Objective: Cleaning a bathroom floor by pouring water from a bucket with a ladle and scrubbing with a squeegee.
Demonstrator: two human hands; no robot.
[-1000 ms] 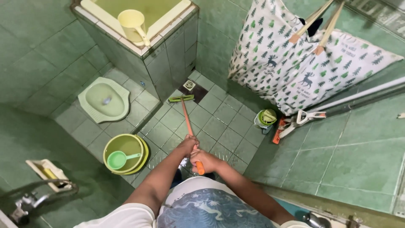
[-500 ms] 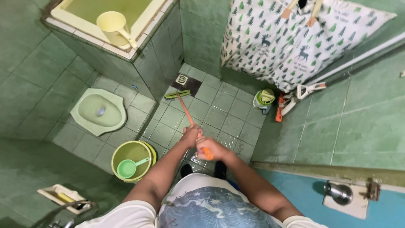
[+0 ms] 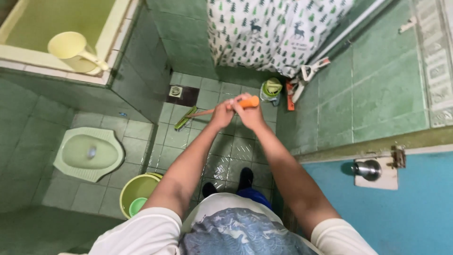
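Both hands, left (image 3: 222, 112) and right (image 3: 248, 113), stay clenched on the brush (image 3: 207, 113) handle; its head has moved nearer across the floor (image 3: 236, 148), toward the bucket (image 3: 137, 191).

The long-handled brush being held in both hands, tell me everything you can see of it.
The brush has a slim brownish stick, an orange grip at the top and a green head with pale bristles at the bottom. It slants from upper right down to lower left, its head resting on the wet green floor tiles near the dark floor drain. The left hand and right hand clasp it just below the orange end.
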